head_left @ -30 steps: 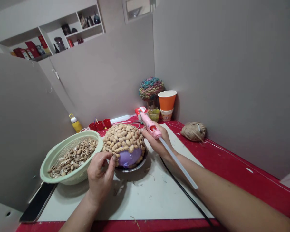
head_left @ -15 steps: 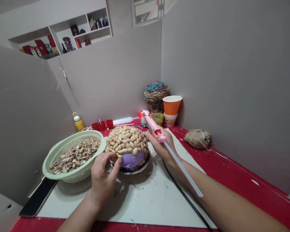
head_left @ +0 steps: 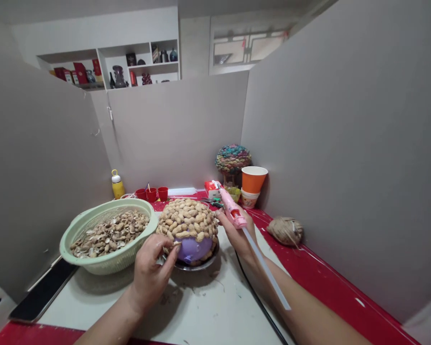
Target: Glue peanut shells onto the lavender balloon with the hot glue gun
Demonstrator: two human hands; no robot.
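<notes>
View's tilted up, ball point(head_left: 187, 221) between hands point(head_left: 151, 261) point(head_left: 241, 235), left pinching shell point(head_left: 177, 244), right gripping glue gun point(head_left: 232, 208).

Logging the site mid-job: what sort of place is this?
Probably a craft booth: gray partitions on three sides, a glue gun in the right hand, and a purple ball partly covered in peanut shells.
</notes>
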